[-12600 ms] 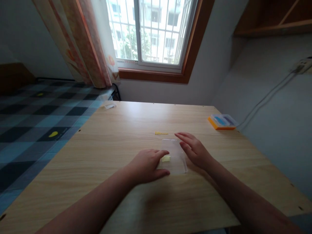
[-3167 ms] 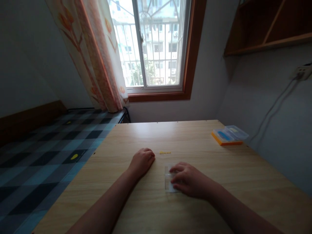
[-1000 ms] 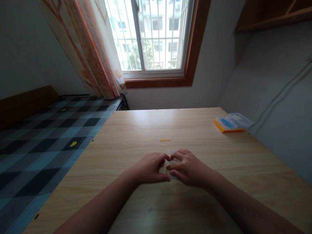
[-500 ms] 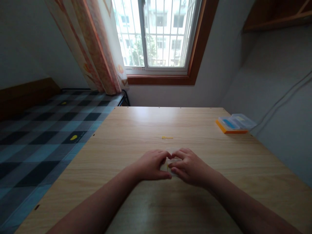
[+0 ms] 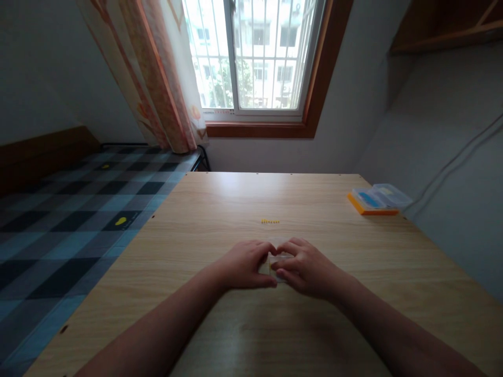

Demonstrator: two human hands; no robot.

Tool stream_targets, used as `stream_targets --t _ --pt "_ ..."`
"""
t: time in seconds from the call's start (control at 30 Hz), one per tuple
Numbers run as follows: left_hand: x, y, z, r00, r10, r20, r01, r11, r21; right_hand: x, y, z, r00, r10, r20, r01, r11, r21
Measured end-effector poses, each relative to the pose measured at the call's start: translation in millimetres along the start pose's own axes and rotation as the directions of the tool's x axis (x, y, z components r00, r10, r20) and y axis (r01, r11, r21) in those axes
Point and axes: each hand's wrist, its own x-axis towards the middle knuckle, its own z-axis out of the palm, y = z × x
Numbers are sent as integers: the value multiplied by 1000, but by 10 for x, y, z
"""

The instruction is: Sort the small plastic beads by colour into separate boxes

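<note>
A small clear plastic box (image 5: 283,258) sits on the wooden table (image 5: 220,201) between my two hands, partly covered by them. My left hand (image 5: 245,264) is closed around its left side, thumb at the near edge and fingers at the far edge. Curled over the right part of the box is my right hand (image 5: 308,266), its index finger and thumb close together inside the box by a speck of yellow. Whatever they pinch is too small to make out. Beyond the hands lies a short row of tiny yellow pieces (image 5: 270,221).
At the table's right edge rests an opened plastic case (image 5: 379,201) with an orange base and blue contents. A bed with a checked cover (image 5: 84,225) stands to the left. The curtain (image 5: 153,78) and window (image 5: 263,57) are behind the table.
The view has shifted very slightly. Both hands keep their hold at the small box, and the row of yellow pieces stays where it was.
</note>
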Motion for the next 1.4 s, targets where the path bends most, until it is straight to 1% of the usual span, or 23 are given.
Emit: stream_targets --t 0.27,0.47,1.17,1.3,1.4 --pt "-10 24 -6 1000 -11 3 11 1000 13 14 2 41 1000 22 -4 -22 1000 -5" --pt "-7 10 14 1000 -4 -5 4 1000 17 8 10 33 1000 5 -25 -5 1000 -10" --pt "-6 25 7 1000 -19 1 19 1000 22 16 1 32 1000 22 -13 -22 999 -33" --pt "-20 38 -2 1000 -29 3 29 1000 3 13 6 40 1000 17 -12 -18 999 -35" --pt "-42 12 -19 1000 -27 -10 26 996 -87 12 10 49 1000 13 -15 -13 999 -40"
